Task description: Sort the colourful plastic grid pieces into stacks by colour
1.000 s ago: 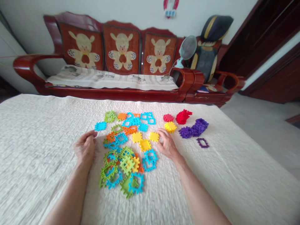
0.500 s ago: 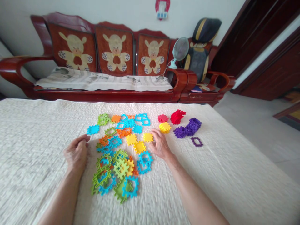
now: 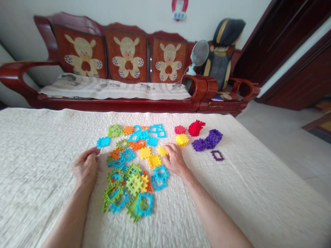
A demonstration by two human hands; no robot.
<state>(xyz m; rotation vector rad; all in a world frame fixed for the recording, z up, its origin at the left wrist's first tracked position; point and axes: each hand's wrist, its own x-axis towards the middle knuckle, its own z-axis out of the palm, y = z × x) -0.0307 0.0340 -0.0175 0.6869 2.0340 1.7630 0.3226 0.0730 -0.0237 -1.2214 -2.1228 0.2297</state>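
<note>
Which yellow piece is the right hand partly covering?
The loose yellow piece nearest the yellow stack; the right hand hides part of it but none of the others.

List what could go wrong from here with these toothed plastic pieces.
The right hand reaches over a partly hidden yellow square, close to the front yellow square, so it might nudge that one too.

The green lattice piece overlaps a buried yellow piece; their toothed edges could snag if the lower one is pulled out.

The purple pile looks slanted rather than squarely stacked, so a bump might spread it.
</note>
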